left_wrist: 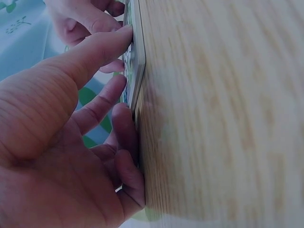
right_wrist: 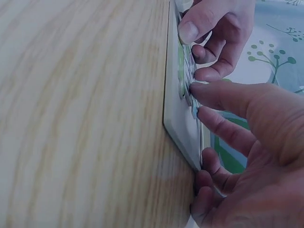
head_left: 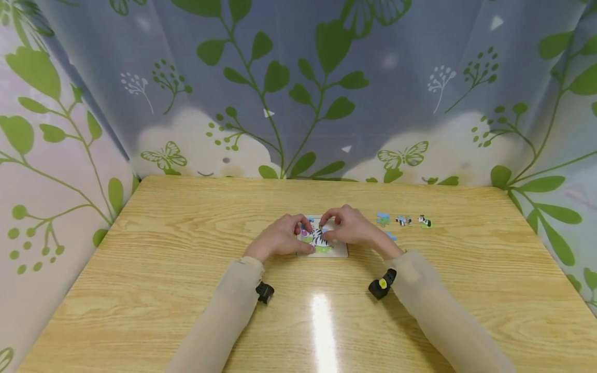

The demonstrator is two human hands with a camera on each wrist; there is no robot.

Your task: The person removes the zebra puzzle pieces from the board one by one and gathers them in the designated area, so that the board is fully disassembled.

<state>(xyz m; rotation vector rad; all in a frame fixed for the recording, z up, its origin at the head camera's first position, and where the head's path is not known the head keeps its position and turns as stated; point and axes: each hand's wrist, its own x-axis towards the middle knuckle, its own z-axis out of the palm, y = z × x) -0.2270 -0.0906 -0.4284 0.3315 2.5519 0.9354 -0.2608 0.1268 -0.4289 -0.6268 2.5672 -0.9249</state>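
A small jigsaw puzzle with a zebra picture, made up of joined pieces (head_left: pixel 322 240), lies in a pale tray (head_left: pixel 341 252). My left hand (head_left: pixel 280 235) spans the tray's left side, thumb and index fingertips pressing on the picture and outer fingers near the table. From the right, my right hand (head_left: pixel 352 226) pinches a small puzzle piece (right_wrist: pixel 194 112) between thumb and index finger, at the upper part of the zebra. In the right wrist view that piece shows a blue edge and is mostly hidden by the fingertips.
Several loose puzzle pieces (head_left: pixel 403 220) lie right of the tray, one blue piece (head_left: pixel 391 236) close to my right wrist. They rest on a wooden table (head_left: pixel 186 217), with a leaf-patterned curtain (head_left: pixel 298 103) behind its far edge.
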